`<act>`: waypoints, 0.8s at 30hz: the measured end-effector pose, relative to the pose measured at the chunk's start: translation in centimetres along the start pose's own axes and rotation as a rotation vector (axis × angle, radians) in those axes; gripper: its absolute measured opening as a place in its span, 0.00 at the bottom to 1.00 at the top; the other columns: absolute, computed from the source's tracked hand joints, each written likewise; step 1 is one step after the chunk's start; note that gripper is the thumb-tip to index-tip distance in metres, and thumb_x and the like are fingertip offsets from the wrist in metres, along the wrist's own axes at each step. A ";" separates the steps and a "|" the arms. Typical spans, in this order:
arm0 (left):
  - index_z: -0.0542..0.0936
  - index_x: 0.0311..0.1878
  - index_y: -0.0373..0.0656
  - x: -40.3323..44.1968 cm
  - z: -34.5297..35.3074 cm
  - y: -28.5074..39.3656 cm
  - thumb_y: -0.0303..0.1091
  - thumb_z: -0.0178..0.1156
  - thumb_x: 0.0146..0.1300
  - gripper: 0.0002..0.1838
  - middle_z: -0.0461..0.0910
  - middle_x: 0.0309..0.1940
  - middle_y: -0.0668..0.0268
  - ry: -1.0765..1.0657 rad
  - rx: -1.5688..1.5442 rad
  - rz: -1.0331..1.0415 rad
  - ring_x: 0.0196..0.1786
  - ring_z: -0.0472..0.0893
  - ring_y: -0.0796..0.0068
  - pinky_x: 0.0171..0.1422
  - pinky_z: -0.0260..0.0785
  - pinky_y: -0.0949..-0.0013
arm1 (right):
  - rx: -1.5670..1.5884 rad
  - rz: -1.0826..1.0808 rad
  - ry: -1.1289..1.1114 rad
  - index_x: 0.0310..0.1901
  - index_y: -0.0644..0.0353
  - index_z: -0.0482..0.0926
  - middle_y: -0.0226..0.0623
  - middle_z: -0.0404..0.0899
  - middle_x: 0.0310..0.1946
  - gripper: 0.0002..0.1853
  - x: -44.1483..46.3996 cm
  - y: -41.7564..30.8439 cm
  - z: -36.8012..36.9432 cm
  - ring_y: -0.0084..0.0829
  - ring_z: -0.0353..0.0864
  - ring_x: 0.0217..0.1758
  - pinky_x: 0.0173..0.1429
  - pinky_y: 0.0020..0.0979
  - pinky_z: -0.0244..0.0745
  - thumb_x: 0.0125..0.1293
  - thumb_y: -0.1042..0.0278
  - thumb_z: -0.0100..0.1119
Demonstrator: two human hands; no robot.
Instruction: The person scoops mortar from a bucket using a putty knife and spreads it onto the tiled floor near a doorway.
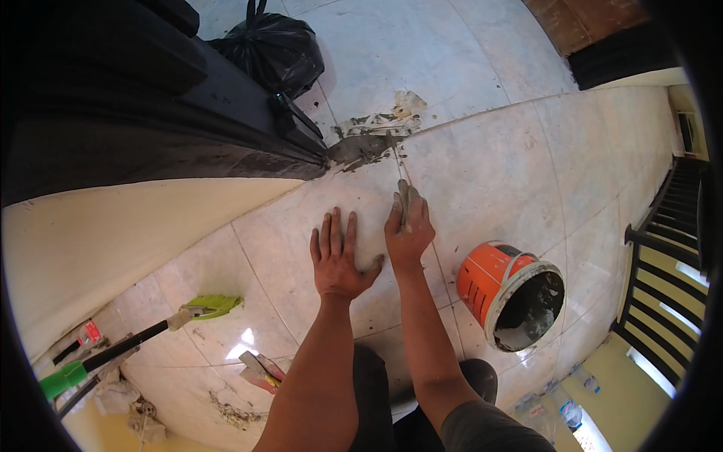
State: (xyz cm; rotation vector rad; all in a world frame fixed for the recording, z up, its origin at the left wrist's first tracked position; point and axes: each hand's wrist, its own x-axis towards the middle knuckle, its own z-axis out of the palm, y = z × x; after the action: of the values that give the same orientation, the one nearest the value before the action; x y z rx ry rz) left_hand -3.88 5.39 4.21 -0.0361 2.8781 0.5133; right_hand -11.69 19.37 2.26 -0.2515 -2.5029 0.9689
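Two hands point(337, 262) point(410, 237), one bucket point(482, 280) (orange)

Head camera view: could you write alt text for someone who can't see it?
A person's bare left hand is spread on pale, glossy floor tiles, the grey-smeared right hand beside it, perhaps holding something slim. Ahead lies a dark grey patch of mortar-like paste; to the right, an orange bucket with a white rim.

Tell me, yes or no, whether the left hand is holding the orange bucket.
No, the left hand lies open, palm down, on the tiled floor, apart from the orange bucket.
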 end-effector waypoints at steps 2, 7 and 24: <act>0.58 0.93 0.57 0.0 0.0 0.1 0.69 0.71 0.61 0.61 0.50 0.95 0.57 0.004 -0.002 0.001 0.96 0.47 0.54 0.97 0.35 0.42 | -0.013 -0.013 -0.001 0.61 0.57 0.87 0.44 0.90 0.44 0.13 0.1 0.0 0.2 0.51 0.92 0.41 0.39 0.44 0.86 0.81 0.65 0.67; 0.58 0.94 0.57 0.0 -0.1 0.0 0.69 0.71 0.61 0.61 0.50 0.95 0.57 -0.014 0.002 -0.009 0.96 0.47 0.54 0.97 0.35 0.42 | -0.011 0.031 -0.044 0.60 0.59 0.87 0.46 0.91 0.47 0.12 0.4 -0.5 -0.2 0.53 0.93 0.46 0.44 0.45 0.88 0.79 0.68 0.68; 0.59 0.93 0.55 0.0 -0.1 -0.1 0.68 0.73 0.60 0.62 0.52 0.94 0.53 0.002 -0.012 0.005 0.96 0.48 0.52 0.97 0.35 0.41 | 0.012 0.052 -0.029 0.60 0.60 0.86 0.49 0.92 0.47 0.11 0.8 -0.1 -0.2 0.53 0.94 0.47 0.47 0.44 0.88 0.80 0.71 0.67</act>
State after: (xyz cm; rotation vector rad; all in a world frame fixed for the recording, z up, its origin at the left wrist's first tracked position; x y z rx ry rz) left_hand -3.89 5.28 4.31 -0.0318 2.8775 0.5321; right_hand -12.36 19.63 2.74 -0.3022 -2.5273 1.0143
